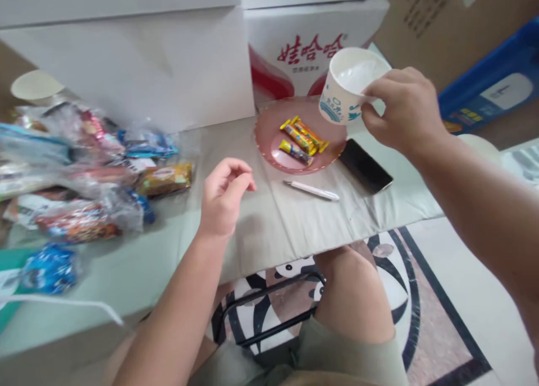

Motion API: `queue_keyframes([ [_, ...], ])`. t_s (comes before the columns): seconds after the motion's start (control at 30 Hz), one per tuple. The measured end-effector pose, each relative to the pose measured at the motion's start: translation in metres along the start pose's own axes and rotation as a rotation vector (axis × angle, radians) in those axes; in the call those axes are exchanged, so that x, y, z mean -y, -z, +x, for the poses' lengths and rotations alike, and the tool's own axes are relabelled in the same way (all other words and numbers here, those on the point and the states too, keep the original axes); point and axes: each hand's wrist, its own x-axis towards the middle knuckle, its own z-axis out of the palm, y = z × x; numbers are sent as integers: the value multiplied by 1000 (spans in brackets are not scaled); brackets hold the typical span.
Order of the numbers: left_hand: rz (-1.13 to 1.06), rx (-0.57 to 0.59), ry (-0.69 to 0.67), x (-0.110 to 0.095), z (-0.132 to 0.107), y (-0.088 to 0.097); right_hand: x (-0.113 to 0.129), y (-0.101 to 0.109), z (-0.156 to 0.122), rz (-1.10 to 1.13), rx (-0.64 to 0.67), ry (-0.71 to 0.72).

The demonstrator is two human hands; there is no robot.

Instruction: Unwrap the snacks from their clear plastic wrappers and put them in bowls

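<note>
My right hand (400, 110) grips the rim of a white paper cup (337, 102) with blue print, thumb outside. The cup is held in the air, slightly tilted, over the right side of a pink plate (269, 150). Something whitish and translucent lies inside the cup; I cannot tell what. On the plate are several small yellow-wrapped candies (301, 139). Left of the plate, above the tablecloth, my left hand (225, 198) is loosely closed, its thumb against the curled fingers, with nothing visible in it. A white pen (311, 190) lies between the plate and the table's front edge.
A black phone (365, 166) rests right of the plate. Packaged snacks (84, 172) are heaped on the left, with another paper cup (37, 86) behind. White cartons (177, 66) stand along the back, and a blue package (492, 82) leans at right.
</note>
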Motion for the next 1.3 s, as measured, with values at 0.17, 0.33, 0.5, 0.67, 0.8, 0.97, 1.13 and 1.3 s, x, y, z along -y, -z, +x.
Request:
queue_keyframes([
  [0.17, -102, 339, 3, -13, 60, -116, -80, -35, 31, -140, 185, -330],
  [0.33, -126, 361, -22, -12, 96, -167, -136, -69, 71, -83, 194, -455],
  [0.5, -149, 367, 17, -14, 116, -186, -149, -95, 106, 10, 263, -519],
  [0.67, -267, 290, 87, -18, 101, -164, -106, -88, 86, 169, 334, -382],
  [0.8, -359, 58, 206, -21, 60, -107, -34, -62, 28, 386, 91, -154],
  [0.97, -472, -341, 221, -35, 5, -12, 110, -34, -19, 729, 6, 421],
  [1.13, -594, -500, 96, -59, -37, 81, 268, -29, -11, 882, 112, 718],
  [1.3, -906, -513, 46, -67, -52, 161, 412, -36, 57, 753, 191, 699],
])
